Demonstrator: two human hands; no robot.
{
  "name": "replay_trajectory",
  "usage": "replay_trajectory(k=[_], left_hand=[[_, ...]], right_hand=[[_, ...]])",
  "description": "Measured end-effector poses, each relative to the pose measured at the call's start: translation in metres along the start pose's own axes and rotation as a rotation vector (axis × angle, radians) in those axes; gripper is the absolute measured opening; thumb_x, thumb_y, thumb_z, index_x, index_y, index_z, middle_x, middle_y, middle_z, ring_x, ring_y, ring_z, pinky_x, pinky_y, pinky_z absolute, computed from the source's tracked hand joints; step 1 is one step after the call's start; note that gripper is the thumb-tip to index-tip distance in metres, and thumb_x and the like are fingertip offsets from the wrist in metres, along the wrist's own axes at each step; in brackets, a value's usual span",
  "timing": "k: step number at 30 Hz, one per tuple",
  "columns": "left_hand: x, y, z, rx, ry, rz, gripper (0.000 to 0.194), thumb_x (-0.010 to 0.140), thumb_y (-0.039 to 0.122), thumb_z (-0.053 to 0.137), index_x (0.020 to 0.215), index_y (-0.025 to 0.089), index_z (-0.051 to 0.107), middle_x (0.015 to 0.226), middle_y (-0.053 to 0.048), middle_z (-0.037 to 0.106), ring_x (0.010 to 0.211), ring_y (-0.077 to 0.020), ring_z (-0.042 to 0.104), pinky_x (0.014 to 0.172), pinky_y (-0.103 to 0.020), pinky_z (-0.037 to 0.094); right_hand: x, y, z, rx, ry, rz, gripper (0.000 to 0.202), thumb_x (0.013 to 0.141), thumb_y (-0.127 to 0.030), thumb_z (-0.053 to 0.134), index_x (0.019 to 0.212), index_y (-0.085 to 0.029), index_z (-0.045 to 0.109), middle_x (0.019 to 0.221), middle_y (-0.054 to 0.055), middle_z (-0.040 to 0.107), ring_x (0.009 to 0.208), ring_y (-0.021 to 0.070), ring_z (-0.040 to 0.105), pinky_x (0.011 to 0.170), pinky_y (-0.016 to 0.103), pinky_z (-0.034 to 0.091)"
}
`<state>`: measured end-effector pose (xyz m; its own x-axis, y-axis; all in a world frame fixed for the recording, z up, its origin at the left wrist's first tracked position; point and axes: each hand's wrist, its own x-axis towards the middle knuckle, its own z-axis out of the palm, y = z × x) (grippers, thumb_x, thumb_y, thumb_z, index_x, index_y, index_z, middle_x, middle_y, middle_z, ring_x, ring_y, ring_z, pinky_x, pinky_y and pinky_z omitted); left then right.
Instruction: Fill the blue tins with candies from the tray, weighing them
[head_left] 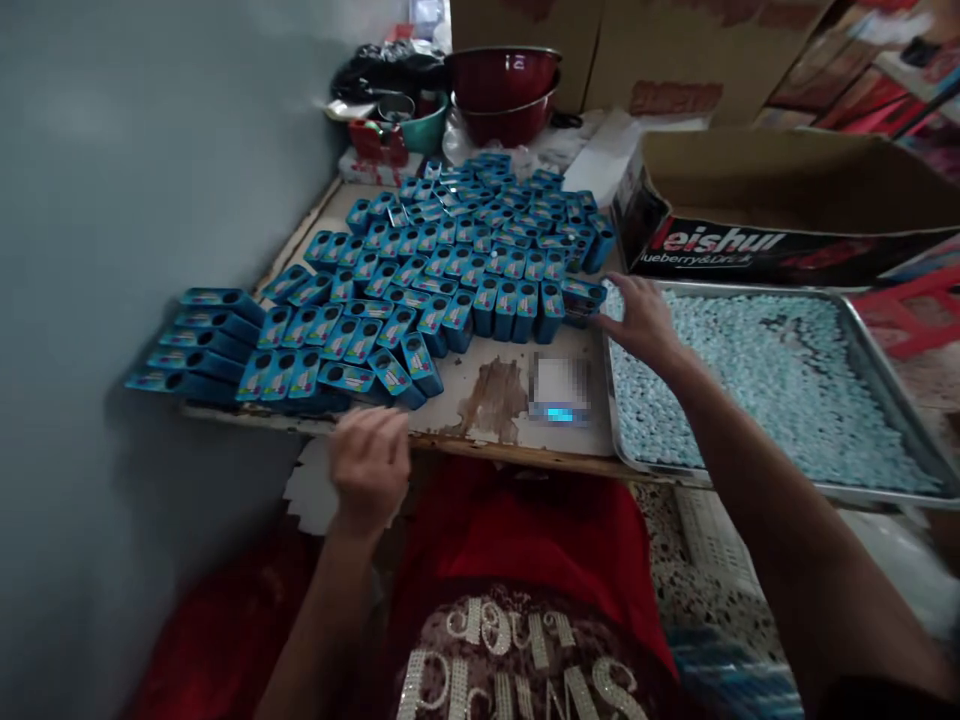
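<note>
Many small blue boxes (446, 262), most with a dark round opening on top, stand packed together on the table. At the right end of the front rows, my right hand (641, 318) has its thumb and fingers around the end of one small blue box (582, 298), beside the tray's left rim. Down at the table's front edge, my left hand (369, 462) is closed with its fingers curled, just below the nearest boxes. Whatever lies inside those fingers is hidden. A metal tray (616, 425) holds a layer of pale blue tablet-like pieces (765, 390).
An open cardboard box (720, 250) stands behind the tray. Dark red bowls (504, 85) and a teal bowl (424, 130) sit at the back. A wall (150, 200) borders the left side. A pixelated patch (559, 390) covers something on the worn tabletop (465, 390).
</note>
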<state>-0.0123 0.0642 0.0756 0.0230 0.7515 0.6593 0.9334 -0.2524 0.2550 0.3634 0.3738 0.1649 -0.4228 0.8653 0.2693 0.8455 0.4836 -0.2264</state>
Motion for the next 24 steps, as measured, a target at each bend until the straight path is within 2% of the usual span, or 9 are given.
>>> replay_trajectory(k=[3, 6, 9, 12, 15, 17, 19, 21, 24], left_hand=[[0.024, 0.048, 0.017, 0.082, 0.058, 0.101, 0.033, 0.101, 0.007, 0.081, 0.129, 0.025, 0.078, 0.128, -0.01, 0.086, 0.127, -0.0314, 0.079, 0.131, -0.056, 0.053], [0.032, 0.063, 0.018, 0.087, 0.073, 0.118, 0.022, 0.105, 0.01, 0.081, 0.124, 0.02, 0.078, 0.119, -0.01, 0.087, 0.118, -0.0291, 0.08, 0.122, -0.048, 0.058], [0.019, 0.051, 0.018, 0.096, 0.036, 0.089, 0.015, 0.106, 0.009, 0.08, 0.117, 0.02, 0.078, 0.11, -0.009, 0.087, 0.109, -0.0285, 0.079, 0.11, -0.045, 0.062], [0.009, 0.04, 0.027, 0.08, -0.035, 0.049, 0.018, 0.106, 0.009, 0.079, 0.119, 0.022, 0.08, 0.114, -0.009, 0.088, 0.112, -0.0296, 0.08, 0.111, -0.047, 0.063], [0.019, 0.046, 0.041, 0.028, -0.084, 0.08, 0.025, 0.105, 0.008, 0.076, 0.122, 0.026, 0.081, 0.125, -0.009, 0.088, 0.121, -0.0314, 0.082, 0.123, -0.055, 0.06], [0.032, 0.055, 0.045, -0.01, -0.078, 0.103, 0.027, 0.105, 0.008, 0.074, 0.123, 0.027, 0.082, 0.128, -0.008, 0.088, 0.123, -0.0312, 0.082, 0.126, -0.057, 0.058], [0.042, 0.064, 0.045, -0.024, -0.061, 0.104, 0.028, 0.106, 0.009, 0.073, 0.123, 0.029, 0.082, 0.127, -0.007, 0.088, 0.121, -0.0299, 0.083, 0.125, -0.056, 0.059], [0.042, 0.067, 0.042, -0.018, -0.06, 0.092, 0.028, 0.107, 0.01, 0.071, 0.123, 0.031, 0.083, 0.123, -0.006, 0.089, 0.118, -0.0283, 0.084, 0.125, -0.054, 0.059], [0.029, 0.063, 0.04, -0.001, -0.113, 0.047, 0.026, 0.106, 0.01, 0.072, 0.12, 0.029, 0.083, 0.121, -0.006, 0.089, 0.116, -0.0294, 0.083, 0.124, -0.054, 0.059]], right_hand=[[0.037, -0.004, 0.022, 0.001, -0.092, 0.109, 0.059, 0.098, -0.034, 0.072, 0.153, -0.012, 0.074, 0.146, 0.026, 0.076, 0.135, 0.0491, 0.069, 0.115, 0.064, 0.056], [0.04, 0.011, 0.015, 0.016, 0.044, 0.206, 0.051, 0.099, -0.037, 0.074, 0.146, -0.016, 0.076, 0.141, 0.022, 0.078, 0.131, 0.0451, 0.071, 0.113, 0.061, 0.057], [0.007, 0.018, -0.02, 0.068, 0.169, 0.135, 0.051, 0.098, -0.044, 0.08, 0.144, -0.021, 0.078, 0.136, 0.017, 0.08, 0.123, 0.0428, 0.074, 0.108, 0.058, 0.058], [-0.038, -0.005, -0.045, 0.191, 0.015, 0.049, 0.046, 0.093, -0.042, 0.088, 0.136, -0.025, 0.083, 0.122, 0.012, 0.083, 0.106, 0.0376, 0.077, 0.094, 0.049, 0.062], [-0.07, -0.036, -0.034, 0.297, -0.214, -0.016, 0.04, 0.094, -0.034, 0.087, 0.133, -0.026, 0.086, 0.115, 0.01, 0.084, 0.097, 0.0329, 0.078, 0.089, 0.044, 0.062], [-0.08, -0.042, -0.019, 0.319, -0.245, -0.015, 0.044, 0.098, -0.033, 0.083, 0.141, -0.026, 0.085, 0.12, 0.011, 0.084, 0.102, 0.033, 0.078, 0.093, 0.044, 0.062], [-0.085, -0.031, -0.01, 0.323, -0.21, -0.012, 0.062, 0.099, -0.04, 0.086, 0.158, -0.027, 0.076, 0.137, 0.014, 0.08, 0.114, 0.036, 0.077, 0.099, 0.047, 0.062], [-0.093, -0.004, -0.013, 0.288, -0.188, -0.011, 0.088, 0.095, -0.051, 0.093, 0.174, -0.029, 0.061, 0.155, 0.016, 0.071, 0.129, 0.0404, 0.072, 0.105, 0.051, 0.062], [-0.114, 0.042, -0.027, 0.127, -0.282, 0.025, 0.102, 0.091, -0.058, 0.096, 0.179, -0.03, 0.053, 0.163, 0.019, 0.065, 0.139, 0.0467, 0.066, 0.107, 0.06, 0.062]])
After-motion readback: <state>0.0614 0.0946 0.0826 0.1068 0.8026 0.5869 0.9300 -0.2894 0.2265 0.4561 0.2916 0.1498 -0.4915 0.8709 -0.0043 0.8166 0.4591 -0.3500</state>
